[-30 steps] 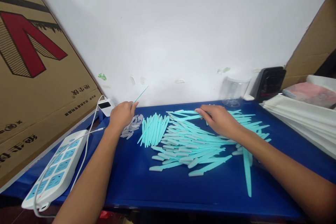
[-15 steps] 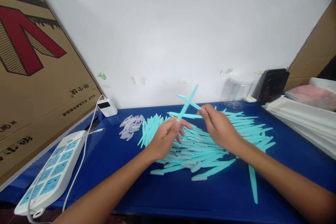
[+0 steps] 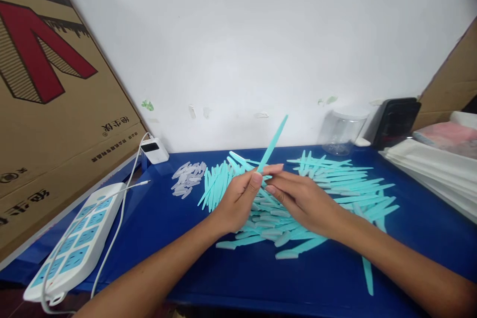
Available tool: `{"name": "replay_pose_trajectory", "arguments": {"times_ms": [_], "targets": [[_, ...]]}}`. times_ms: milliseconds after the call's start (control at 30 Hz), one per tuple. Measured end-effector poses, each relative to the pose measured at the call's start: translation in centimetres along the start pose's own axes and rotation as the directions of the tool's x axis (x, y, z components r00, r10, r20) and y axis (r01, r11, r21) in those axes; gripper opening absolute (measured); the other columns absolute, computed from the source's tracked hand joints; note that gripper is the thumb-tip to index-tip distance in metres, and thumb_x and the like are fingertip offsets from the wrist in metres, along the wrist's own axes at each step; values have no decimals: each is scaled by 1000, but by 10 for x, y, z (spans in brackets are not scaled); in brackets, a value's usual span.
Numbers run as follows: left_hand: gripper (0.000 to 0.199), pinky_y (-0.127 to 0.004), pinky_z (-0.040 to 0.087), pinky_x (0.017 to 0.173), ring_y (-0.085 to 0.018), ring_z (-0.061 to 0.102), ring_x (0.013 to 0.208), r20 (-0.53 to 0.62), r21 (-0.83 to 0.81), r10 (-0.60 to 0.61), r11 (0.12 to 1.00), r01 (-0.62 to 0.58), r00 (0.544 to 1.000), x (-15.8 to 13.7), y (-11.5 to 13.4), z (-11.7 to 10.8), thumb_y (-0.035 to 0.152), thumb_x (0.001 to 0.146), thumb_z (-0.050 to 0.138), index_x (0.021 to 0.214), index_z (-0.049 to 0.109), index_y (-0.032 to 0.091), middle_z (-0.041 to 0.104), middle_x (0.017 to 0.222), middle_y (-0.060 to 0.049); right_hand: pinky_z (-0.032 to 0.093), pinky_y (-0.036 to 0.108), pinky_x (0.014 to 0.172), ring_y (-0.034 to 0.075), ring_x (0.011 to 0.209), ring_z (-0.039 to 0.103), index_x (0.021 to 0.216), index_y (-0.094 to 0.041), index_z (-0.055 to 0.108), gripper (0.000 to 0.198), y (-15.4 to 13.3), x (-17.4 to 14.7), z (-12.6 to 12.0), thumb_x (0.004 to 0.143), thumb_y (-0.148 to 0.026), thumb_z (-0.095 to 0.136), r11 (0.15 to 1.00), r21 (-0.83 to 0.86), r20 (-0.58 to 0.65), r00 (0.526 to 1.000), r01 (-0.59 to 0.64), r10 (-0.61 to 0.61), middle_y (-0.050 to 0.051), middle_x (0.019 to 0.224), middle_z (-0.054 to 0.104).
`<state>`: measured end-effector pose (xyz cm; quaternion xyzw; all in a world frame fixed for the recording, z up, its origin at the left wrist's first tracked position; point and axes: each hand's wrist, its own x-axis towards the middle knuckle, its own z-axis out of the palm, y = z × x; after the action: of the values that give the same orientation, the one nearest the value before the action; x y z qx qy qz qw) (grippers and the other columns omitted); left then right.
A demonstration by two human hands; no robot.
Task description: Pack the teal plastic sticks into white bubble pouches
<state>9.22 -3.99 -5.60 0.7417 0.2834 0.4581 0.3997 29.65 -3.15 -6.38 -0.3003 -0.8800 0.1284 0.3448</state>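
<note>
My left hand [image 3: 240, 196] pinches a turquoise eyebrow razor [image 3: 275, 140] between thumb and fingers, its slim handle tilted up to the right. Close against it, my right hand [image 3: 303, 198] has its fingers closed on another turquoise razor [image 3: 240, 160], which slants up to the left; fingers partly cover it. Beneath both hands spreads a heap of similar razors [image 3: 276, 223], many with pale blade ends toward me. A tighter bunch of razors [image 3: 214, 189] lies left of the heap. Beyond that bunch is a small pile of translucent blade caps [image 3: 186, 179].
On the left of the blue table [image 3: 160, 258] lie a white power strip [image 3: 108, 223] with cables and a small white device [image 3: 155, 151]. A clear jar [image 3: 343, 131], a black case [image 3: 397, 121] and stacked white bags [image 3: 428, 169] stand at right. A large cardboard box [image 3: 74, 124] rises at left.
My right hand has moved left and down, from apart to touching my left hand. Its razor has come down to the left hand's fingers. The view has shifted slightly.
</note>
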Motion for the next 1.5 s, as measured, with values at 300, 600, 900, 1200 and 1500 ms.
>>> {"name": "replay_pose_trajectory", "arguments": {"times_ms": [300,600,900,1200,1500], "targets": [[54,-29,40,64,-14,51,60,73,334,-30,942,4,997,-1,-6,-17,48,112,32,70,51,20,52,63,1,34,30,54,14,51,44,103,-21,67,36,-2,6,-27,107,-52,48,963,10,-283,923,-269,261,-5,59,47],[59,-31,26,56,-12,30,51,229,479,-45,875,-72,972,3,-5,-20,52,112,26,62,32,22,32,56,3,34,28,51,13,53,40,74,-23,53,41,-10,7,-34,104,-52,54,941,189,-485,807,-279,337,-3,59,45],[60,-33,28,59,-24,56,57,-51,967,-425,204,151,904,11,-13,-92,56,107,36,62,56,22,63,63,-8,29,29,54,13,52,38,74,-24,43,36,15,7,-39,105,-41,50,958,-76,-503,840,-277,203,-4,57,41],[52,-34,41,66,-31,71,75,-65,989,-410,93,113,910,12,-14,-86,47,106,44,68,67,20,73,78,-14,33,30,56,13,52,43,74,-24,44,36,21,8,-33,104,-41,50,956,-102,-442,874,-273,203,-4,56,47],[43,-30,39,63,-20,68,73,-9,940,-43,340,23,999,14,-4,-67,58,106,48,103,70,21,76,92,-5,38,29,52,13,52,51,93,-21,68,26,7,6,-30,103,-44,60,967,143,-352,903,-209,247,1,70,69]]}}
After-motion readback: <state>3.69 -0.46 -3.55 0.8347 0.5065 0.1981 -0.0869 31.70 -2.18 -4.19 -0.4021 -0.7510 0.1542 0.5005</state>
